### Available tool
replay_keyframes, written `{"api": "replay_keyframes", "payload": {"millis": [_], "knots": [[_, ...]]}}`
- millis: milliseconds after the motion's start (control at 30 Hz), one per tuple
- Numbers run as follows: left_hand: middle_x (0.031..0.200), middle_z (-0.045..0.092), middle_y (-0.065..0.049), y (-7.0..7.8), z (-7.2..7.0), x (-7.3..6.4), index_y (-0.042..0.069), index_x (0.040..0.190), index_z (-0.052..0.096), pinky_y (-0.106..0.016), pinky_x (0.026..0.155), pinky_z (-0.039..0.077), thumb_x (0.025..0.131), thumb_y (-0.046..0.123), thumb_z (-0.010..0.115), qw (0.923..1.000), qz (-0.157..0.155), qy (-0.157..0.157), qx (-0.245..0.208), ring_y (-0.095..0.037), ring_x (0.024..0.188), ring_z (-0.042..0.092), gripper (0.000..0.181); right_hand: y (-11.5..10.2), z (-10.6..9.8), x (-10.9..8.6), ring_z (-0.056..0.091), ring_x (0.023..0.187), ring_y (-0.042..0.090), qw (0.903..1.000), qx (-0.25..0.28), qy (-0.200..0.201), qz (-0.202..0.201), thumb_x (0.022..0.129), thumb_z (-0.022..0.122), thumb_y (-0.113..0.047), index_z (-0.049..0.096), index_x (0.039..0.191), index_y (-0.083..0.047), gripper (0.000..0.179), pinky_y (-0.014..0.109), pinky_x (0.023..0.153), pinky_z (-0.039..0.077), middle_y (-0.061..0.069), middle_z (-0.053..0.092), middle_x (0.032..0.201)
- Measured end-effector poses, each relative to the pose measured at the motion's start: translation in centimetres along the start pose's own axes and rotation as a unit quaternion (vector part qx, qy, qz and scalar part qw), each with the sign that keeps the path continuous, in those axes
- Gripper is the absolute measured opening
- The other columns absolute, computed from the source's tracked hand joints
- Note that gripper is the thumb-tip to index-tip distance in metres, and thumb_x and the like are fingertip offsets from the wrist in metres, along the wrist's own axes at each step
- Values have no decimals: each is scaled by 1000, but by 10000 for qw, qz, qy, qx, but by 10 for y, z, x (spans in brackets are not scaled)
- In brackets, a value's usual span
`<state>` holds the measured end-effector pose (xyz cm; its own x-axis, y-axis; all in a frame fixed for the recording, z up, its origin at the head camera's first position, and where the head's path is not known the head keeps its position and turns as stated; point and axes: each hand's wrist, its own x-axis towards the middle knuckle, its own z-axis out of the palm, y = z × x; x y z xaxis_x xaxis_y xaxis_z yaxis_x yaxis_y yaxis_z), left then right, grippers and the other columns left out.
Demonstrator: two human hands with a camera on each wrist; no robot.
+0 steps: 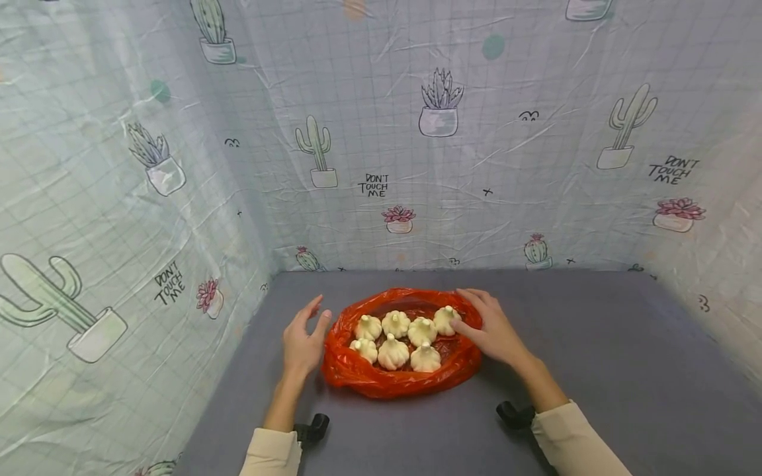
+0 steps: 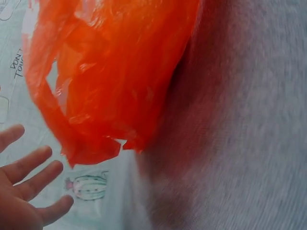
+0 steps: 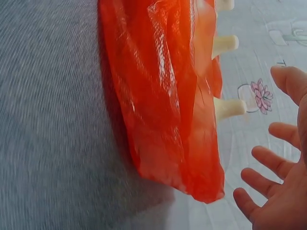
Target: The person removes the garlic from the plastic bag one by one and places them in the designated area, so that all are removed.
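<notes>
A red plastic bag (image 1: 387, 385) lies on the table with its mouth spread wide. Several white garlic bulbs (image 1: 393, 353) sit inside it, stems up. My left hand (image 1: 305, 344) is just left of the bag, fingers spread and holding nothing; the left wrist view shows its fingers apart from the bag's side. Over the bag's right rim is my right hand (image 1: 489, 328), its thumb near the rightmost garlic bulb (image 1: 446, 320). In the right wrist view the right fingers (image 3: 273, 160) are spread with nothing between them, and garlic stems (image 3: 230, 109) poke above the red plastic.
The grey table (image 1: 595, 370) extends to both sides of the bag. A pale curtain (image 1: 369, 92) printed with potted cacti hangs behind and along the sides. Each wrist wears a black camera mount (image 1: 313, 428).
</notes>
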<state>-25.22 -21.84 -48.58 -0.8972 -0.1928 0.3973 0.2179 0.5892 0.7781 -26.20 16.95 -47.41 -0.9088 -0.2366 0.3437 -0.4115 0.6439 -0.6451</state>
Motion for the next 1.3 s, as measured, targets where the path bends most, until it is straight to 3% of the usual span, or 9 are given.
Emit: {"api": "replay_keyframes", "payload": {"millis": [200, 467, 600, 733, 833, 967, 1067, 1300], "knots": [[132, 69, -10, -2, 9, 2, 22, 140, 64, -55, 108, 46, 101, 38, 64, 9959, -429, 89, -794, -28, 122, 63, 43, 3, 8, 4, 43, 138, 42, 9996, 213, -2, 171, 93, 73, -39, 50, 150, -12, 67, 71, 109, 37, 19, 48, 148], [131, 70, -11, -7, 18, 9, 20, 136, 67, -26, 95, 50, 101, 36, 64, 9851, -887, 110, -1466, -12, 108, 65, 39, 4, 17, 7, 53, 128, 42, 9982, 574, -11, 193, 93, 74, -34, 51, 150, -10, 65, 65, 105, 44, 19, 50, 145], [132, 68, -16, -10, 21, 11, 17, 135, 68, -32, 97, 53, 102, 32, 63, 9774, -1060, 14, -1830, -6, 101, 66, 37, 5, 22, 9, 56, 122, 41, 9970, 727, -41, 273, 93, 75, -32, 52, 149, -10, 65, 61, 100, 49, 19, 51, 144], [121, 71, -15, -5, 19, 9, 10, 132, 70, -32, 90, 57, 102, 21, 63, 9676, -1236, -93, -2200, -19, 99, 70, 32, 8, 26, 11, 56, 120, 39, 9960, 816, -87, 357, 93, 75, -31, 52, 149, -11, 64, 58, 98, 52, 19, 50, 145], [120, 71, -16, -7, 22, 8, 5, 130, 70, -22, 83, 55, 100, 15, 64, 9634, -1329, -171, -2323, -25, 102, 69, 32, 10, 28, 13, 57, 118, 37, 9952, 870, -115, 436, 93, 76, -29, 53, 148, -11, 63, 54, 97, 53, 19, 49, 145], [127, 68, -23, -19, 31, 10, 6, 129, 71, -20, 83, 53, 98, 14, 66, 9607, -1442, -355, -2347, -14, 101, 67, 32, 12, 30, 15, 58, 116, 36, 9938, 950, -150, 550, 92, 76, -24, 55, 146, -9, 60, 52, 95, 54, 21, 50, 143], [124, 71, -18, -22, 32, 12, 8, 128, 72, -21, 84, 54, 97, 15, 68, 9584, -1514, -608, -2341, -10, 100, 66, 32, 15, 32, 16, 60, 113, 36, 9935, 968, -161, 585, 91, 77, -23, 57, 144, -8, 59, 51, 94, 55, 22, 51, 139], [125, 69, -13, -26, 33, 17, 10, 128, 72, -24, 87, 54, 97, 15, 69, 9554, -1504, -972, -2348, -15, 106, 65, 32, 21, 37, 20, 62, 106, 33, 9941, 893, -212, 577, 87, 81, -24, 61, 140, -7, 59, 49, 91, 55, 21, 55, 132]]}}
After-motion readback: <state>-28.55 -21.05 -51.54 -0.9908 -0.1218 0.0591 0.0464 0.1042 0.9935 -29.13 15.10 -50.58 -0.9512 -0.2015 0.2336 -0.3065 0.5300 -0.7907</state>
